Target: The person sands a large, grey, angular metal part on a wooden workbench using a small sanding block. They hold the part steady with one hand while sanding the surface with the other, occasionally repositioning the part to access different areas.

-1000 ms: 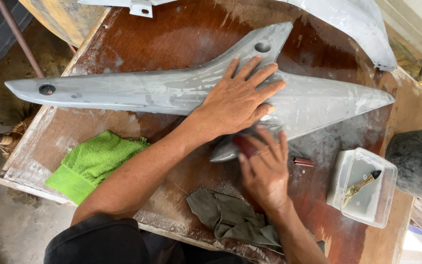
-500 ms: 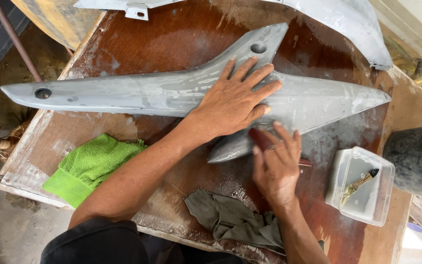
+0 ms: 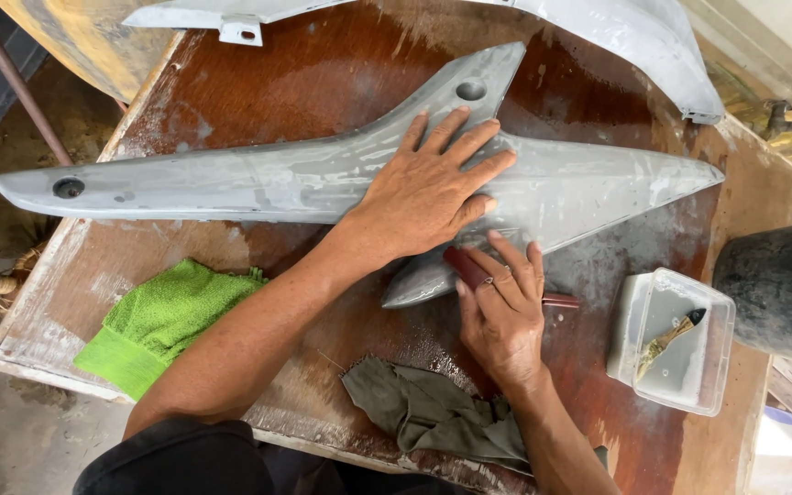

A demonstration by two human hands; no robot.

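Grey panel pinned flat, block pressed to its lower edge

Left hand (image 3: 423,197) spread flat, palm down, on the long grey primed panel (image 3: 231,183) lying across the worktop (image 3: 304,64). Right hand (image 3: 501,312) just below, fingers closed over a dark red sanding block (image 3: 467,268) against the panel's lower fin. Grey rag (image 3: 423,412) near the right wrist; green cloth (image 3: 162,321) under the left forearm; clear plastic tub (image 3: 671,339) right of the right hand

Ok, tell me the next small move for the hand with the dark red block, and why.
Probably another short stroke with the right hand, drawing the dark red block along the lower fin of the grey panel. The block lies flat on that fin, the surface looks dull and streaked, and the left hand is spread flat on the panel, pinning it to the wooden table.
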